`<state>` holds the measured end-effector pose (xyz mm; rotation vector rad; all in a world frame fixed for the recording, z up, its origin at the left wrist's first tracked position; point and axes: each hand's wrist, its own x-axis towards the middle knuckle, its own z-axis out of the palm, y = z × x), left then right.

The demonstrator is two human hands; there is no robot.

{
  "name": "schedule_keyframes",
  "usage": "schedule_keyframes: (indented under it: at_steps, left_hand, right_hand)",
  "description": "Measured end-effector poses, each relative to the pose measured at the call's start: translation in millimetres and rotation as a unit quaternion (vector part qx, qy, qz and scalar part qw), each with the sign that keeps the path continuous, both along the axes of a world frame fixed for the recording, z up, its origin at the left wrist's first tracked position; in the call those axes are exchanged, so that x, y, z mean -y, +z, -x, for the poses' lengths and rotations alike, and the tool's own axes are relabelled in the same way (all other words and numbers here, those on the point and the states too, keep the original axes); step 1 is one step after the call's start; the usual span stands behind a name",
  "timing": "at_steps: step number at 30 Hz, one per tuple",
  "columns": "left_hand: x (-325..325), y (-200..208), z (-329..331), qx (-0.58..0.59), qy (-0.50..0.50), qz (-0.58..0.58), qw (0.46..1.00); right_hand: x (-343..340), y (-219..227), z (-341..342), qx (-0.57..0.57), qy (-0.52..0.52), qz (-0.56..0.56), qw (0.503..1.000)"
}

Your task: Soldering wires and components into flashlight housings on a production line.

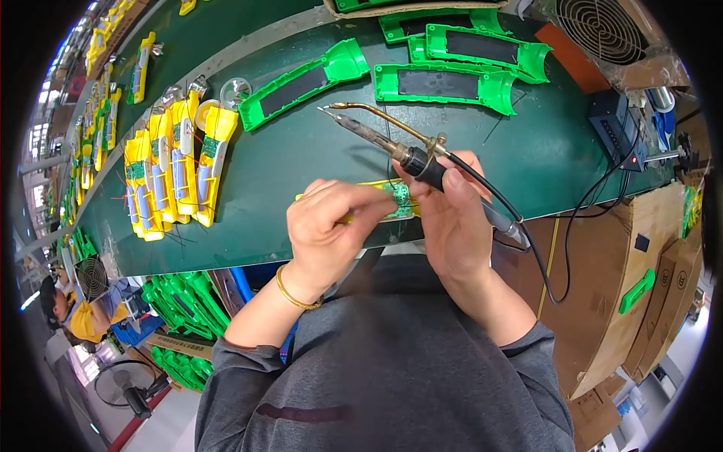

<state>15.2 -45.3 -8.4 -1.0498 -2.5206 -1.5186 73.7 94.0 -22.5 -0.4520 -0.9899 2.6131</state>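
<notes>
While boxes (591,316) stand beside a green table (260,203), the left hand (327,226) pinches at circuitry (401,194), the right (456,233) gripping a soldering iron (416,161).

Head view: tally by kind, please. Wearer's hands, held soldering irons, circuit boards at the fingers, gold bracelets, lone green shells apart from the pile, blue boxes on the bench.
Hands (left hand, right hand): 2
Soldering iron: 1
Circuit board: 1
Gold bracelet: 1
Lone green shell: 1
Blue box: 1
Total: 7
</notes>
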Motion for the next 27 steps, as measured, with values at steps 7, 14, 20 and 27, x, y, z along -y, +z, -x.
schedule_keyframes:
  at_steps: [7, 14, 20, 27]
  left_hand:
    - [3, -7, -8, -0.153, -0.049, 0.058, 0.985]
    - [0, 5, -17, -0.055, 0.002, 0.134, 0.989]
    - [-1, 5, -11, -0.038, -0.012, 0.117, 0.992]
    - [-2, 6, -7, 0.0, -0.015, 0.116, 0.993]
  right_hand:
    - [-1, 0, -4, -0.025, -0.009, 0.02, 0.999]
    - [-37, 21, -53, -0.056, -0.015, -0.072, 0.996]
    - [-54, 6, -96, 0.081, 0.012, -0.404, 0.911]
    - [-47, 4, -96, 0.087, 0.04, -0.444, 0.891]
